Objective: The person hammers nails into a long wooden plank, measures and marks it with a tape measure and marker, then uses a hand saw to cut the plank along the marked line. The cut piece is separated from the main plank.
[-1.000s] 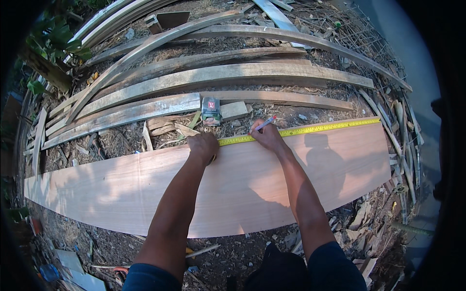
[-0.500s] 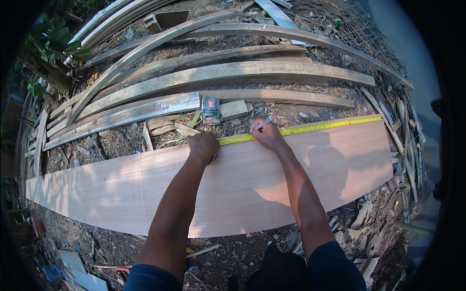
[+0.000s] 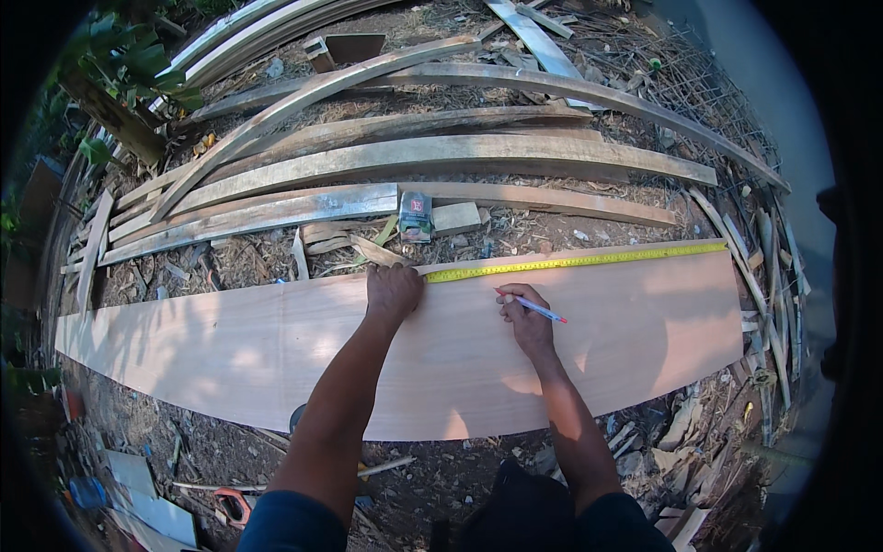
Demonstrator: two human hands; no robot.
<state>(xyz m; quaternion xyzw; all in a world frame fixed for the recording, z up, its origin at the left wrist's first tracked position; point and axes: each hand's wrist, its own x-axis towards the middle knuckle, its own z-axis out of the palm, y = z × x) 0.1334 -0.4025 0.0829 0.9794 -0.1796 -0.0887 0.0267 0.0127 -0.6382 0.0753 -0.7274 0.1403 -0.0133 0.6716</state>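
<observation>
A long sheet of light brown plywood (image 3: 460, 368) lies in front of me. Along its far edge a yellow tape measure (image 3: 579, 261) is stretched out to the right corner. My left hand (image 3: 395, 291) is closed at the tape's left end, pressed against the board's far edge; the tape's case is mostly hidden by it. Between the fingers of my right hand (image 3: 528, 320) is a pale pen (image 3: 544, 310) with red ends, its tip pointing left. That hand is over the board, nearer to me than the tape.
A small dark box (image 3: 416, 219) with a red label stands beyond the board, next to a short wood block (image 3: 456, 218). Several long timber beams (image 3: 441, 152) lie farther off. At the lower left are an orange-handled tool (image 3: 233, 506) and grey panels (image 3: 166, 520).
My right hand has drawn back from the tape toward me, and the pen in it has turned. My left hand stays at the tape's end. The view has shifted slightly.
</observation>
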